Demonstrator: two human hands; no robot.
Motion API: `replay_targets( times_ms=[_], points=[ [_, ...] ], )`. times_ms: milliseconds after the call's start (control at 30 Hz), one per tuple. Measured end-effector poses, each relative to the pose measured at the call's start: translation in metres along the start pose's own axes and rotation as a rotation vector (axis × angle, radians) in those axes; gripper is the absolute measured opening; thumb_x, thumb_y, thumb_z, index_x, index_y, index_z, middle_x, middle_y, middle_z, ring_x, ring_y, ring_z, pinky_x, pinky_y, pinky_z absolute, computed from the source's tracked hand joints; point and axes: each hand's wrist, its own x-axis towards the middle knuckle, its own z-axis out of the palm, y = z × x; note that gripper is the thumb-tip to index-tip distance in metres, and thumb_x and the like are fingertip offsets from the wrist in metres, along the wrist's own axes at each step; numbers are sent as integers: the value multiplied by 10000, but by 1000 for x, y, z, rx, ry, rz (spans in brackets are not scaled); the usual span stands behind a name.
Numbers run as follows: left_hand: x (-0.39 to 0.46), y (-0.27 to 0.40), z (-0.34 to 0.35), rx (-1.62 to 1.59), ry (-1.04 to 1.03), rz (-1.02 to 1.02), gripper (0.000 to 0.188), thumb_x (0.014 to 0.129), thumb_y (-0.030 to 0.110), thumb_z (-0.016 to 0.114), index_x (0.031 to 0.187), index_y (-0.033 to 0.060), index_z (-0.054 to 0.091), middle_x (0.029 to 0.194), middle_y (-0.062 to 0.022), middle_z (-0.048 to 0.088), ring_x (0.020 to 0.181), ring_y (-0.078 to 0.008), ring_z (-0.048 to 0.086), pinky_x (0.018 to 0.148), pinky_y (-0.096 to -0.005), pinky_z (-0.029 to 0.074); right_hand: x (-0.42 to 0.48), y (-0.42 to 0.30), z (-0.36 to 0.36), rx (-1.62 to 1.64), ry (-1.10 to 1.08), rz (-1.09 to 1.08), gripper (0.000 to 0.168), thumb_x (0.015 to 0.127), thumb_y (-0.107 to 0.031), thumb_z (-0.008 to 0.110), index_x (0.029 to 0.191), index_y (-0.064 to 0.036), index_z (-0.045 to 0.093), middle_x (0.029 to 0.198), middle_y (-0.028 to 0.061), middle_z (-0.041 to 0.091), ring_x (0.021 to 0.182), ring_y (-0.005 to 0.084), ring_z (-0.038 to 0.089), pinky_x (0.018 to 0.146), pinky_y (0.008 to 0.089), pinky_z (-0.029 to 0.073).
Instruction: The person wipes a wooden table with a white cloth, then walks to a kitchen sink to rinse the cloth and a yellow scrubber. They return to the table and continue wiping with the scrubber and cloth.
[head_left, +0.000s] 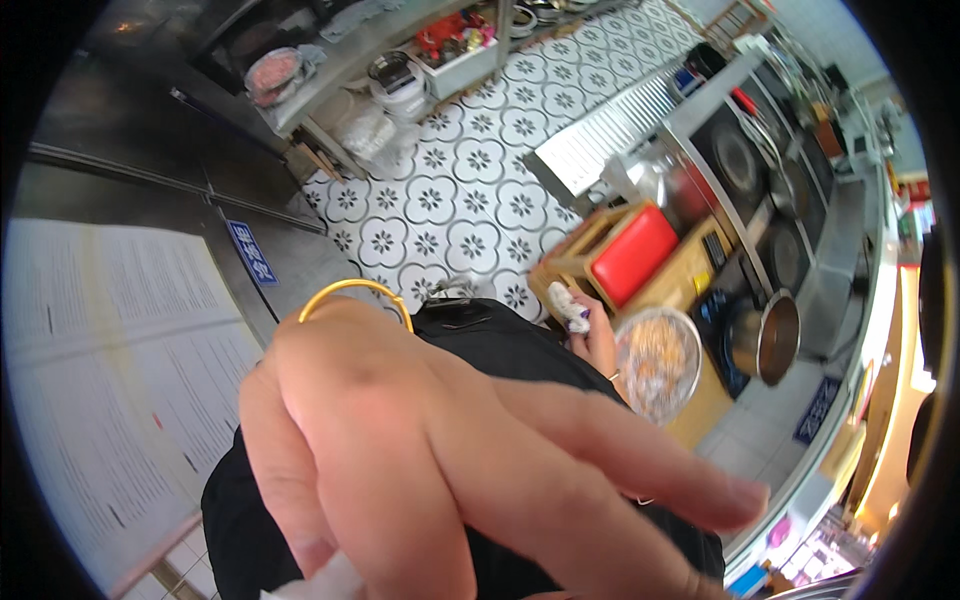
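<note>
My left hand (382, 405), wearing a gold bangle, fills the near foreground with its back to the camera. Its fingers bend towards the bottom edge, where a piece of thin white material (326, 581), perhaps tissue, shows at the thumb and finger; the fingertips there are cut off. Another finger stretches to the right. Farther off, beside my black clothing (495, 337), my right hand (596, 337) is closed around a small crumpled white bundle (568, 306) with purple marks. A bowl under clear plastic film (660, 360), with orange-brown food inside, lies just right of that hand.
Right of centre are a red-topped wooden stool (636, 253), a metal pot (765, 337) and a cooking range (780, 187). A steel shelf unit (330, 90) with a bowl of pink meat (274, 73) stands upper left. Printed sheets (112, 337) cover a steel door at left. Patterned tiles (472, 199) form the floor.
</note>
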Motion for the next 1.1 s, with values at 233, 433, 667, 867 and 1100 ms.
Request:
replay_targets(
  times_ms=[233,433,667,867,1100],
  points=[
    [47,16,-164,70,64,-48,242,927,209,453,834,21,574,1038,-241,566,956,-289,533,845,-392,412,231,-49,-25,-6,-81,-203,430,751,69,493,1174,-5,482,1161,196,561,1032,357,553,882,381,442],
    [78,14,-339,61,157,-220,220,922,178,453,865,5,576,985,-193,595,857,-213,563,778,-321,439,386,-10,-36,29,53,-145,446,726,74,461,1164,-7,486,1173,190,563,1032,367,543,893,387,430],
    [91,-91,-594,168,493,-1016,175,926,155,505,991,11,579,881,-16,594,728,-70,548,665,-227,476,495,18,-108,-55,222,198,419,772,6,531,1188,-39,504,1130,183,586,1045,332,560,903,366,432],
    [118,-264,-747,482,260,-957,241,803,69,644,970,3,483,820,-62,564,694,-144,572,643,-273,475,614,52,-198,219,333,118,407,758,4,591,1157,-74,558,1387,162,394,1256,304,415,1011,369,343],
    [237,-372,-871,565,18,-954,241,763,79,658,977,28,561,797,-97,586,723,-182,604,666,-289,491,772,123,-315,194,275,85,417,737,-12,623,1146,-75,574,1347,170,419,1239,328,426,1016,382,349]
  ],
)
